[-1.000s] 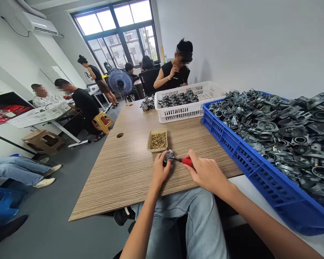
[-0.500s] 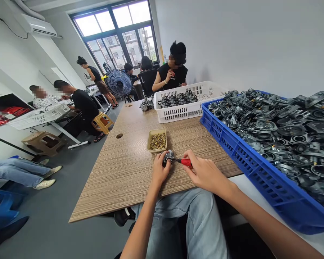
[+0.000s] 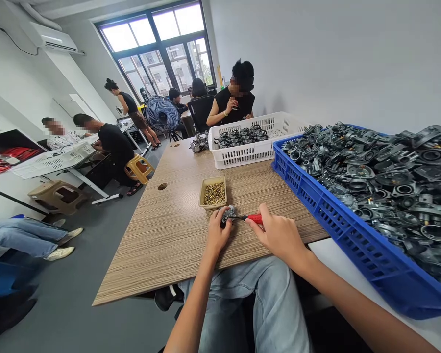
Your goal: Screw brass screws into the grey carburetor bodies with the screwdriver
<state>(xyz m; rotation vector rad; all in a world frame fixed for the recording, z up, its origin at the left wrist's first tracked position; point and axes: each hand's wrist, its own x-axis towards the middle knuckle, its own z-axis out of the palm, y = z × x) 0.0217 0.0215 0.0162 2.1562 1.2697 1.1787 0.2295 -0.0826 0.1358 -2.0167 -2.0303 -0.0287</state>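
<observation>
Near the table's front edge, my left hand [image 3: 218, 231] is closed on a small grey metal part [image 3: 228, 214], which it holds against the wooden table top. My right hand [image 3: 277, 229] grips the red handle of a screwdriver [image 3: 254, 218]. The dark shaft points left and its tip meets the metal part; the exact contact spot is too small to tell. Just behind my left hand stands a beige tray [image 3: 201, 200] of small brass-coloured pieces.
A blue crate [image 3: 334, 220] heaped with metal parts stands at the right. Behind the beige tray is a white basket [image 3: 242, 158] with dark assemblies, more parts [image 3: 199, 142] beside it. A person [image 3: 235, 100] sits across the wooden table [image 3: 161, 245].
My right hand has shifted its hold on the red handle, with the fingers now closer together around its end. My left hand and the metal part have hardly moved.
</observation>
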